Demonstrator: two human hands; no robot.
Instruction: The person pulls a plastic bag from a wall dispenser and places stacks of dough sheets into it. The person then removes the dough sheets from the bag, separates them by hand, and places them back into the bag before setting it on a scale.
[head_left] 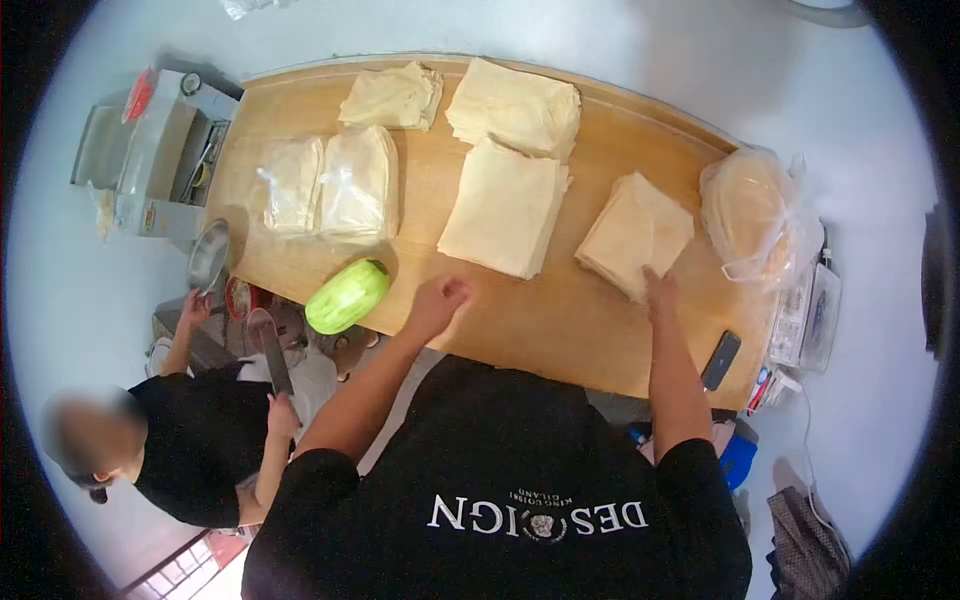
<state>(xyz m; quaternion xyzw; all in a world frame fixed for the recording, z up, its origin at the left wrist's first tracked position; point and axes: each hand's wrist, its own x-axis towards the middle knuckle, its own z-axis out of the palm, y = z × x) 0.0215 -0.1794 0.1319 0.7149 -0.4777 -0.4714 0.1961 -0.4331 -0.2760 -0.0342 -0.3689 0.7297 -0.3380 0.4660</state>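
Observation:
My right hand [660, 288] is at the near corner of a stack of thin, pale yellow square sheets [640, 228], its thumb over the edge and its fingers partly hidden. My left hand [438, 306] hovers over the front of the wooden table with curled fingers and nothing visible in them. Beyond it lies another stack of square sheets [500, 208], overlapping a larger pile [515, 105] behind. A peeled, pale green gourd [347, 296] rests left of my left hand, at the table's edge.
Two bagged stacks [358, 185] and a loose pile [392, 95] occupy the left of the wooden table [540, 340]. A plastic bag of sheets [755, 215] and a phone [722, 360] are at right. At left, a co-worker [210, 440] holds a knife [275, 362] and a metal bowl [209, 255].

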